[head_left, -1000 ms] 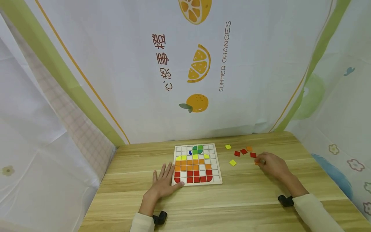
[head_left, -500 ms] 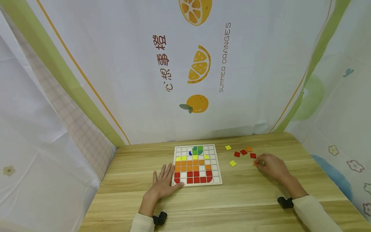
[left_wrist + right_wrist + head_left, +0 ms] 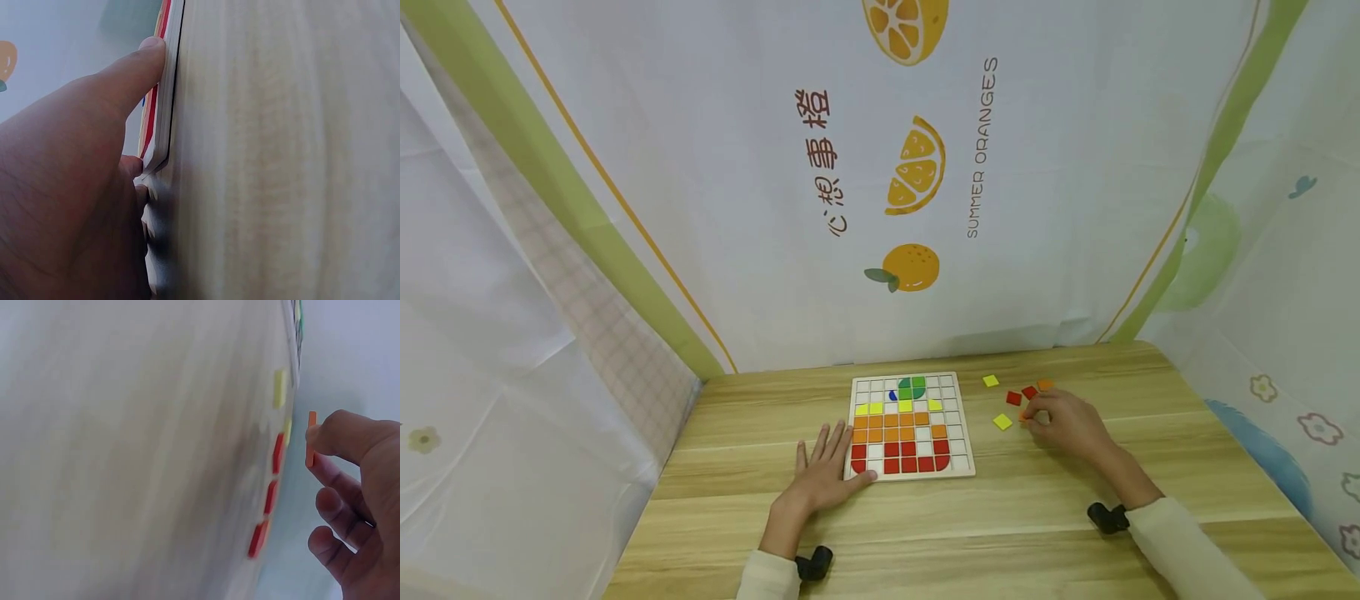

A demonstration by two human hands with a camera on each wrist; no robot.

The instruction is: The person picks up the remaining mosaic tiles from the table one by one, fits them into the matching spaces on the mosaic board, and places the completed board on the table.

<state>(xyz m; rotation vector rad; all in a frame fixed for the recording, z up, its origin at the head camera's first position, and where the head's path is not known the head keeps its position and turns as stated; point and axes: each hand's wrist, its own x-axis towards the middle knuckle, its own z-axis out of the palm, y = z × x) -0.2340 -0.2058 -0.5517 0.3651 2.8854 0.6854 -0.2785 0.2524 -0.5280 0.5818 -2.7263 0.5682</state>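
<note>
My right hand (image 3: 1067,423) pinches a small orange square tile (image 3: 311,451) between thumb and fingertips, raised off the tabletop. Its other fingers are loosely bent in the right wrist view. With fingers spread, my left hand (image 3: 824,482) lies at the left side of a square grid board (image 3: 960,461); its thumb rests on the near edge. Red, orange, yellow, green and blue pieces fill part of the grid, and other cells are white. Near my right hand lie a red tile (image 3: 1013,398), a yellow tile (image 3: 1003,422) and a second red tile (image 3: 1029,392).
Farther back are another yellow tile (image 3: 991,381) and a loose orange tile (image 3: 1045,385). A third red tile (image 3: 257,540) shows in the right wrist view. The wooden table (image 3: 925,533) meets a white curtain (image 3: 760,275) printed with oranges behind it.
My right hand has picked up the orange tile and carried it leftward, over the loose tiles toward the board. My left hand stays in place.
</note>
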